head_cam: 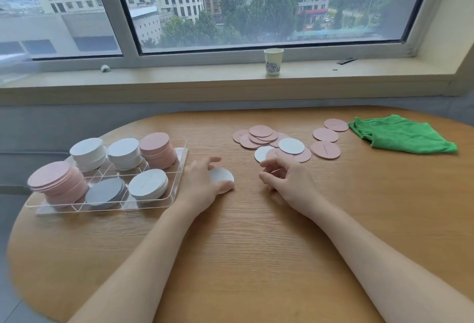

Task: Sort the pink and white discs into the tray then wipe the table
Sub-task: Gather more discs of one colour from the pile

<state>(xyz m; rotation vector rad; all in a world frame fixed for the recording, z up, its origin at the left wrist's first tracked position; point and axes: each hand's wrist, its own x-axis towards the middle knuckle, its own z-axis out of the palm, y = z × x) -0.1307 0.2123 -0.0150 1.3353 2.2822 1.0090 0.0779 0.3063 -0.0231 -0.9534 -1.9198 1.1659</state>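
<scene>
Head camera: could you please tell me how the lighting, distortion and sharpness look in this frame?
Head view: soft, even daylight from the window, only faint shadows under the left hand and right hand; wide-angle bending curves the sill and table edge; the hands look slightly soft; no strong glare.

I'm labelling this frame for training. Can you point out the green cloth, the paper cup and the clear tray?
green cloth [400, 134]: head view, middle of the crumpled fabric.
paper cup [273, 62]: head view, centre of its side wall.
clear tray [179, 168]: head view, bare right-hand wall.
</scene>
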